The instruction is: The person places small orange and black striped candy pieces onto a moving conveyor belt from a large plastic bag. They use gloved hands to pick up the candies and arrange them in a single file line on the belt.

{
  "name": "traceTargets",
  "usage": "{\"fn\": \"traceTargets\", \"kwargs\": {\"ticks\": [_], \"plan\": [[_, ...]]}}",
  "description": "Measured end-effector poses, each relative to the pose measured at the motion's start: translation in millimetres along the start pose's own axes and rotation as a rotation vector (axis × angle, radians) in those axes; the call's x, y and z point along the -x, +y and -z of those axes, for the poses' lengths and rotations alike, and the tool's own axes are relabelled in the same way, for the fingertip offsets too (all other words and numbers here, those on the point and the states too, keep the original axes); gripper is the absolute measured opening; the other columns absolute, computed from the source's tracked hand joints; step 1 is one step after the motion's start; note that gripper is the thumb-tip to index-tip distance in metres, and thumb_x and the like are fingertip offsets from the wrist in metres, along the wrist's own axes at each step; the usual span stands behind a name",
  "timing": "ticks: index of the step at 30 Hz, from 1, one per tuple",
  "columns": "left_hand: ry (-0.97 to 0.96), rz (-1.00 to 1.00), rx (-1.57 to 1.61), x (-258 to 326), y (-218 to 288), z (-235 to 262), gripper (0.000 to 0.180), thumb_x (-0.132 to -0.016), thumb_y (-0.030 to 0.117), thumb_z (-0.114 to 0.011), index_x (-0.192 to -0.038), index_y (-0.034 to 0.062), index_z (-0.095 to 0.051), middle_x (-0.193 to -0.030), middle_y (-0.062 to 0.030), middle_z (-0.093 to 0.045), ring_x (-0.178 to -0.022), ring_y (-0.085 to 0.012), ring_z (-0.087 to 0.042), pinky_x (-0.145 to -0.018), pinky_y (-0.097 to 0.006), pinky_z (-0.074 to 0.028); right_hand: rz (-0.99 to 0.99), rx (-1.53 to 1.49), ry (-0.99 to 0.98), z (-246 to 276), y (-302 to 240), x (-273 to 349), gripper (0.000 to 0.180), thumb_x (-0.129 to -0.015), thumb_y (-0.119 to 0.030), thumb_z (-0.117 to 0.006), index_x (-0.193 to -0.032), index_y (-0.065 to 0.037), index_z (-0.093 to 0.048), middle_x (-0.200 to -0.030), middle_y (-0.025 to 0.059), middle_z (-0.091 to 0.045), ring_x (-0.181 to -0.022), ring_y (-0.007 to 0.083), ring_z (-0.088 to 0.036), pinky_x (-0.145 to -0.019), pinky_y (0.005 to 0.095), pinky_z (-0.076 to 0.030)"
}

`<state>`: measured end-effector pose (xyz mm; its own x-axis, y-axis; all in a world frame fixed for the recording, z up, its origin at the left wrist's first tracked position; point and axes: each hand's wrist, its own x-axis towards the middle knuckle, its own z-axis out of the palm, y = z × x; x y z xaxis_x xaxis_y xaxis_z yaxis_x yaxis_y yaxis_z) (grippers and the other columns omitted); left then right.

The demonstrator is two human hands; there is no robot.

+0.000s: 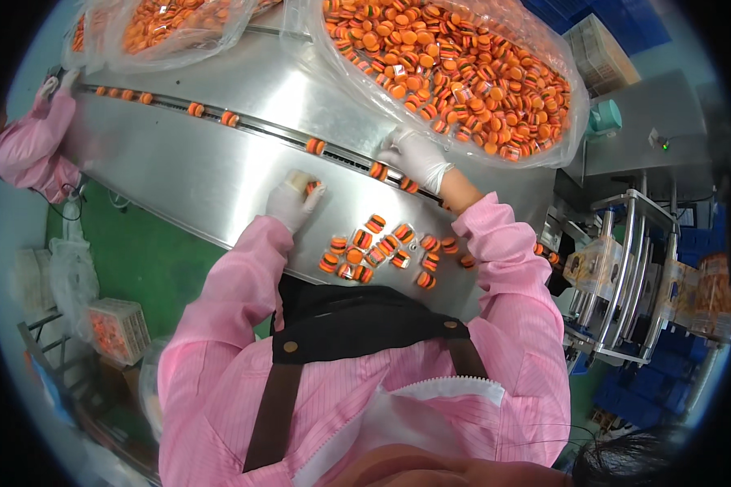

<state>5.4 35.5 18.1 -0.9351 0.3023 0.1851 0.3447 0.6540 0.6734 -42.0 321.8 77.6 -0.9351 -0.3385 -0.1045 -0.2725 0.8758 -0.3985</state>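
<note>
The conveyor track (270, 131) crossed the steel counter (179, 150) at a slant, carrying a spaced row of orange burger-shaped sweets (315, 146). On the near side of the track, the gloved left hand (289, 203) had its grip closed around one held sweet (312, 187), pinched between thumb and fingers; that small hold probably suited so small a thing and kept it ready close to the belt.

The gloved right hand (419, 161) reached across the track, its fingers curled at the far edge, just beside the big clear bag (578, 114) of sweets. Its fingertips were turned away and partly hidden, so I could not tell how far open that grip was or whether it had hold of anything.

A loose cluster of sweets (374, 256) lay on the near side of the track, between it and the black apron (357, 312), seemingly set there to be within easy reach yet off the belt. The big bag lay open on the far side of the track, its mouth spread wide, likely so that a hand could dip in without lifting it. Beside the track's left end stood a co-worker in a pink sleeve (49, 134); near its right end stood a roller machine (617, 276).
</note>
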Motion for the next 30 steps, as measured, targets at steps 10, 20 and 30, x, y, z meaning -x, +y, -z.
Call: {"fn": "traceTargets", "kwargs": {"ticks": [10,20,30], "plan": [[0.001,0.005,-0.004,-1.6,-2.3,-1.8,0.023,-0.087,0.031,-0.065,-0.094,0.0090,-0.065,-0.094,-0.0115,-0.063,-0.082,-0.0319,-0.063,-0.071,-0.040,-0.050,-0.093,0.489,0.115,35.2,70.1,-26.1,0.018,-0.082,-0.012,-0.059,-0.098,-0.006,-0.064,-0.104,0.0145,-0.061,-0.101,0.0294,-0.059,-0.085,0.0405,-0.048],[-0.001,0.018,-0.014,0.6,-1.6,0.2,0.025,-0.087,0.032,-0.065,-0.095,0.0084,-0.065,-0.094,-0.0118,-0.062,-0.082,-0.0320,-0.063,-0.072,-0.040,-0.050,0.030,0.420,0.488,26.3,51.6,-15.7,0.013,-0.076,-0.018,-0.062,-0.083,-0.007,-0.064,-0.088,0.0129,-0.061,-0.088,0.0313,-0.059,-0.079,0.0426,-0.047],[-0.017,0.019,-0.004,-1.2,-0.1,-0.3,0.024,-0.087,0.032,-0.065,-0.096,0.0087,-0.066,-0.095,-0.0115,-0.063,-0.082,-0.0309,-0.063,-0.072,-0.039,-0.051,0.225,0.092,0.103,-25.2,-21.0,21.6,0.021,-0.079,-0.027,-0.067,-0.084,-0.008,-0.063,-0.090,0.0133,-0.061,-0.091,0.0323,-0.059,-0.078,0.0435,-0.047]]}}
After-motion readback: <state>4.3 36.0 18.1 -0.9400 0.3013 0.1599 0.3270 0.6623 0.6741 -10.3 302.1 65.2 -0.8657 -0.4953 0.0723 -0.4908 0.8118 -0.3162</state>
